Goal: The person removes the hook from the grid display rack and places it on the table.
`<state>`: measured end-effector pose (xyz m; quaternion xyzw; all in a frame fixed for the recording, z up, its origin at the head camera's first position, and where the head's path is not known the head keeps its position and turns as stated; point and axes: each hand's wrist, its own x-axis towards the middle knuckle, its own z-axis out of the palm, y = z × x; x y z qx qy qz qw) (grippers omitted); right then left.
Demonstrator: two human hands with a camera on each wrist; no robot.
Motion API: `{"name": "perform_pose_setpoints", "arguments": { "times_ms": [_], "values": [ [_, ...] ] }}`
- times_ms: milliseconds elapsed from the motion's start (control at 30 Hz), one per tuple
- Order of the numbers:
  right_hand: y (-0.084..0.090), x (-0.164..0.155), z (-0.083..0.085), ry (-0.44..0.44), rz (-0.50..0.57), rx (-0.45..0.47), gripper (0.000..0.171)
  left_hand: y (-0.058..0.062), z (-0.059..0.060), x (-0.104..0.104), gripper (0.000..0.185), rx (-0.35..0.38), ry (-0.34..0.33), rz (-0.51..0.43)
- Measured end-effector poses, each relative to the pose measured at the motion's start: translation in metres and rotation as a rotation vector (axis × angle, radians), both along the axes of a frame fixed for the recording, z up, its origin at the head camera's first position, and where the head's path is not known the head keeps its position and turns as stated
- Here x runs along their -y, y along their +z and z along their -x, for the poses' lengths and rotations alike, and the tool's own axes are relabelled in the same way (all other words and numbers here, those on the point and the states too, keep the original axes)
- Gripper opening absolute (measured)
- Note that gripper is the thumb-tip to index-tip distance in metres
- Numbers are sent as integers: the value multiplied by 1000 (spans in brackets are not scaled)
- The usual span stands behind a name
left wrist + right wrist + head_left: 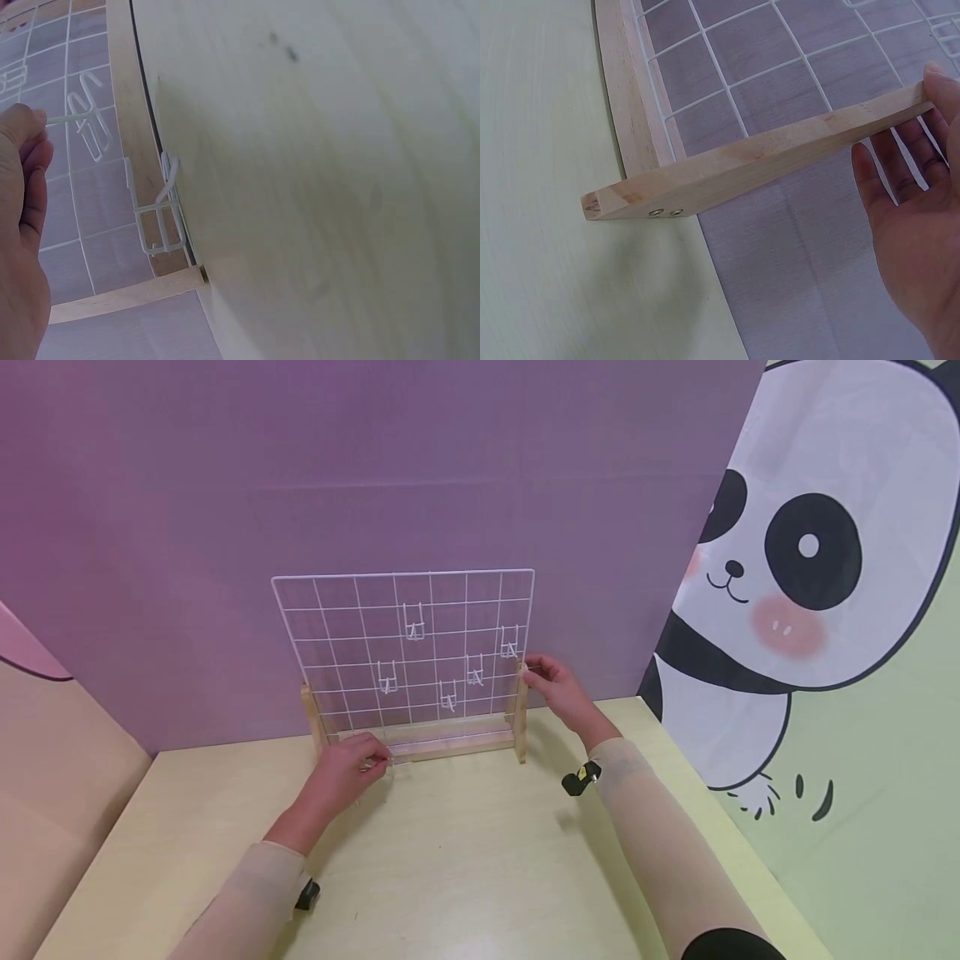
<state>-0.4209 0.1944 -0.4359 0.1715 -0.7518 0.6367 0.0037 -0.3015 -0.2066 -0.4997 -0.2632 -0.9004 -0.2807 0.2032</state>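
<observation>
A white wire grid panel (450, 647) stands in a wooden stand with a long base bar (133, 97). Low at the grid's left side, my left hand (348, 777) pinches the prong of a white wire hook (94, 124) between thumb and fingertips. A second wire hook (159, 217) is by the base bar near the stand's left end; in the head view my hand hides it. My right hand (562, 693) grips the upper end of the right wooden upright (765, 146), thumb on its front edge and fingers behind.
Several more wire hooks hang on the grid, among them one high in the middle (414, 631) and one near the right edge (509, 647). The pale tabletop (465, 860) reaches a purple backdrop (375, 460) behind the stand. A panda picture (787, 552) covers the right wall.
</observation>
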Motion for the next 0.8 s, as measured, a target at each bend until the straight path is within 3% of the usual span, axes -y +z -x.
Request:
{"name": "perform_pose_setpoints", "arguments": {
  "times_ms": [600, 800],
  "values": [
    [1, 0, -2, -2, 3, -8, 34, -6, 7, -2, 18, 51, -7, 88],
    [-1, -1, -1, -3, -1, -12, 35, -6, 8, -2, 22, 29, -23, 112]
  ]
}}
